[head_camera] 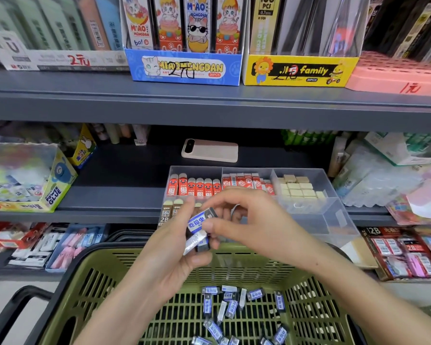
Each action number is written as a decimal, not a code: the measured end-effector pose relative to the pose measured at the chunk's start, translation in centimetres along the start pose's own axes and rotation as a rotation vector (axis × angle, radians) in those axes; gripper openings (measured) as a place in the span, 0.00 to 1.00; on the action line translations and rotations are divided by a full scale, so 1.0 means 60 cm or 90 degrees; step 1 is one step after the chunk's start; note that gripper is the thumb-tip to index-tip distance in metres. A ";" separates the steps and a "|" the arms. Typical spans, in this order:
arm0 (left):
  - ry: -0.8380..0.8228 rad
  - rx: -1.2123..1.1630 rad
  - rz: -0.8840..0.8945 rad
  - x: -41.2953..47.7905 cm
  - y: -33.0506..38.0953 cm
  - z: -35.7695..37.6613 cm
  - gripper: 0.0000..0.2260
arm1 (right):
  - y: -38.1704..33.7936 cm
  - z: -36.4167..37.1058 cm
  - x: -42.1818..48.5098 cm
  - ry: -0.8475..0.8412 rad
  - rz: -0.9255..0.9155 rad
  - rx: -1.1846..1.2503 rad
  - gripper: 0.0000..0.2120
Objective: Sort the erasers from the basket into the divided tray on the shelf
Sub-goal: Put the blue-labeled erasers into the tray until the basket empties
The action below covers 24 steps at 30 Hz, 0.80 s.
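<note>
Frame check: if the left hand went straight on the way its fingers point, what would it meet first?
Most likely the divided tray, at its front-left compartment where the brown 2B erasers stand, just beyond the left hand holding blue erasers. Depth is unclear, so it might pass above the front wall.

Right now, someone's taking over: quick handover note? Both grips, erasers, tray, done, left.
Left grip holds a small stack of blue-and-white sleeved erasers above the green slotted plastic basket; right grip pinches the top one.
Clear plastic divided tray on the shelf: red-sleeved erasers back left, cream cube erasers back right; front right compartment looks empty.
Done: no blue ones visible in the tray; its front middle is hidden.
Left: the held stack, plus many loose erasers in the basket.
</note>
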<state>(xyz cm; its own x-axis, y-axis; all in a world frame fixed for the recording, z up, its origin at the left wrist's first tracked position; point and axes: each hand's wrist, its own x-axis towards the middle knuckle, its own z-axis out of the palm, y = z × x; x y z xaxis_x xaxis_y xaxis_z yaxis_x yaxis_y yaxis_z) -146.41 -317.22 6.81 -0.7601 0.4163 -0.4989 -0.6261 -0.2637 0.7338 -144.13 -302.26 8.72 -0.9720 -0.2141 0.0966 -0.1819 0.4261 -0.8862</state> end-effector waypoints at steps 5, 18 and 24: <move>-0.035 0.099 0.020 -0.004 0.000 0.013 0.25 | -0.010 -0.009 -0.005 0.086 0.020 0.095 0.03; -0.054 0.106 0.006 -0.020 0.005 -0.030 0.23 | 0.122 -0.017 0.012 0.227 0.294 -0.136 0.10; -0.040 0.075 -0.020 -0.017 0.001 -0.048 0.22 | 0.128 0.006 0.028 0.181 0.258 -0.322 0.12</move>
<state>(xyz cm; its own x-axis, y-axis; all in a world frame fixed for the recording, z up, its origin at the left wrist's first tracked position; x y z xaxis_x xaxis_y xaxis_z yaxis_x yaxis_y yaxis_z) -146.20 -320.18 6.03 -0.7257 0.4772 -0.4957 -0.6220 -0.1468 0.7691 -147.13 -299.68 1.89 -0.9662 0.2568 -0.0209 0.2233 0.7941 -0.5652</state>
